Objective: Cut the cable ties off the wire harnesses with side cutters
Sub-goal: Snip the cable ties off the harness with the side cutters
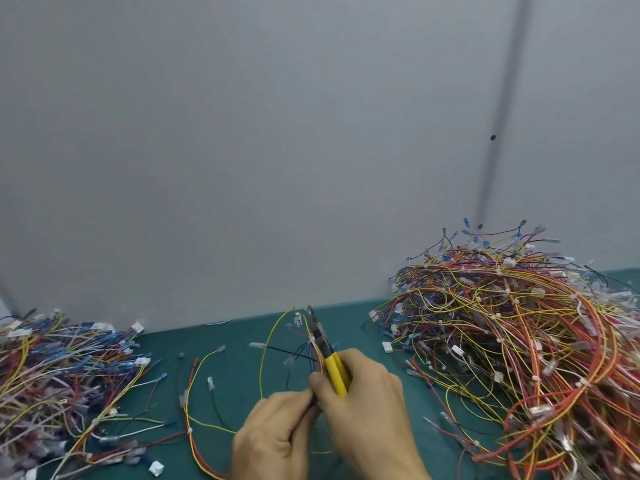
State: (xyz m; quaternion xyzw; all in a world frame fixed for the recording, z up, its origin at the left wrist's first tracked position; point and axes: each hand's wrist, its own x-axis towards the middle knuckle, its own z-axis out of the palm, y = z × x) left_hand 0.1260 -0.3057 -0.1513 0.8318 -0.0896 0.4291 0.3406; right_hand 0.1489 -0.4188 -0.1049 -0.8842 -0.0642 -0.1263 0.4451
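Two heaps: left pile (62,372) and right pile (519,334) flanked the fingers (318,380) on the counter (363,323).
Right hand (367,403): clenched round side cutters (334,368).
Left hand (273,434): pinched one wire harness (316,355).

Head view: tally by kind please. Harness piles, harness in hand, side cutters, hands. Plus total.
Harness piles: 2, the left pile and the right pile
Held harness: 1, pinched by the left hand
Side cutters: 1, gripped by the right hand
Hands: 2, the left hand and the right hand
Total: 6
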